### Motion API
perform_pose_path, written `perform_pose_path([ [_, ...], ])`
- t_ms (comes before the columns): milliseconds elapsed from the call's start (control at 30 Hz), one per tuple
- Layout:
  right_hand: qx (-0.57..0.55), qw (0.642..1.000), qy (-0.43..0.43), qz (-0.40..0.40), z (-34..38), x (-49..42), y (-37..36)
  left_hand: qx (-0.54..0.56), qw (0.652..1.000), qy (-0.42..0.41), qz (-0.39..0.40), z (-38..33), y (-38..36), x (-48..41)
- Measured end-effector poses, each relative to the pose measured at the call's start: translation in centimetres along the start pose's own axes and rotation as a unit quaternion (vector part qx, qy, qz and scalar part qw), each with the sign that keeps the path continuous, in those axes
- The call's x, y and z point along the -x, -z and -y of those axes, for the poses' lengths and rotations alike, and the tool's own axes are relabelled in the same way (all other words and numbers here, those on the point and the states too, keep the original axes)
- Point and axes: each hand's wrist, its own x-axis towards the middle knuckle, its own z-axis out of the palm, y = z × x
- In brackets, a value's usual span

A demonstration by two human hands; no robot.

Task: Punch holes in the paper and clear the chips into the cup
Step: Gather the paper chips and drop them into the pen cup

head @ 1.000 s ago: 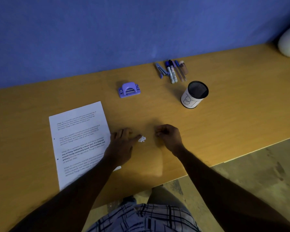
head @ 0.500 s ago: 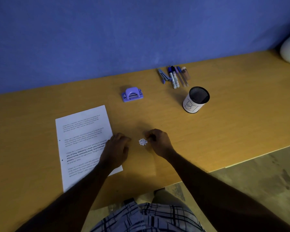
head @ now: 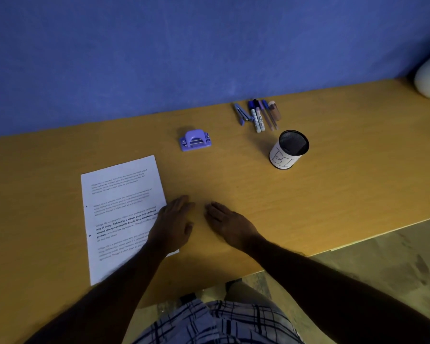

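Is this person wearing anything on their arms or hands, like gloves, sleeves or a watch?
No. The left hand and right hand are bare, without gloves; both forearms show no sleeves. I see no watch or ring, though the light is dim. Below, checked cloth covers the lap.

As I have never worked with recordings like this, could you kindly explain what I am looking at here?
There is no machine here: a person wears a camera on the head, looking down at their own bare arms. The left hand and right hand lie flat, fingers straight, on a wooden table, holding nothing; the left overlaps the edge of a printed paper. Farther back sit a purple hole punch, a mesh cup and a row of pens. No paper chips show; the hands may hide them.
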Motion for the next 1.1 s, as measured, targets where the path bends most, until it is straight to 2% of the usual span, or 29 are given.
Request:
perform_pose_path([
  [167,0.046,0.997,0.035,-0.048,0.0,-0.3,0.5,0.001,1.0,-0.005,-0.002,-0.4,0.2,0.0],
  [467,0.037,0.999,0.018,-0.03,-0.2,-1.8,0.2,-0.017,1.0,-0.014,-0.006,-0.4,0.5,-0.6],
  [567,-0.05,0.996,-0.053,-0.046,-0.2,-2.1,0.3,-0.006,1.0,-0.012,-0.006,-0.6,0.8,-1.0],
  [633,-0.168,0.971,-0.145,-0.09,-0.4,-2.1,0.8,0.009,1.0,-0.012,-0.01,-0.7,1.1,-1.3],
  [700,-0.302,0.907,-0.253,-0.148,-0.9,-1.9,1.4,0.042,0.999,-0.004,-0.012,-0.8,1.5,-1.7],
  [733,-0.381,0.854,-0.314,-0.163,-1.2,-1.7,1.7,0.063,0.998,0.005,-0.012,-0.8,1.6,-1.9],
  [767,-0.479,0.777,-0.371,-0.172,-1.6,-1.6,2.0,0.082,0.996,0.013,-0.013,-0.8,1.8,-2.1],
  [800,-0.588,0.675,-0.406,-0.182,-1.7,-1.4,2.4,0.101,0.995,0.02,-0.014,-0.9,1.9,-2.3],
  [867,-0.749,0.475,-0.416,-0.199,-1.8,-1.1,3.3,0.145,0.989,0.031,-0.018,-1.1,2.1,-2.7],
  [900,-0.793,0.407,-0.406,-0.202,-1.8,-0.8,3.8,0.166,0.985,0.036,-0.017,-1.2,2.3,-2.9],
  [933,-0.826,0.353,-0.392,-0.201,-1.8,-0.6,4.3,0.185,0.982,0.039,-0.014,-1.4,2.3,-3.1],
  [1000,-0.872,0.269,-0.358,-0.199,-2.1,0.0,5.1,0.209,0.977,0.037,-0.004,-1.8,2.4,-3.6],
  [1033,-0.888,0.232,-0.344,-0.197,-2.3,0.2,5.4,0.212,0.977,0.031,0.001,-2.1,2.3,-3.8],
  [1100,-0.909,0.183,-0.32,-0.194,-2.6,0.6,6.0,0.213,0.977,0.017,0.006,-2.6,2.3,-4.4],
])
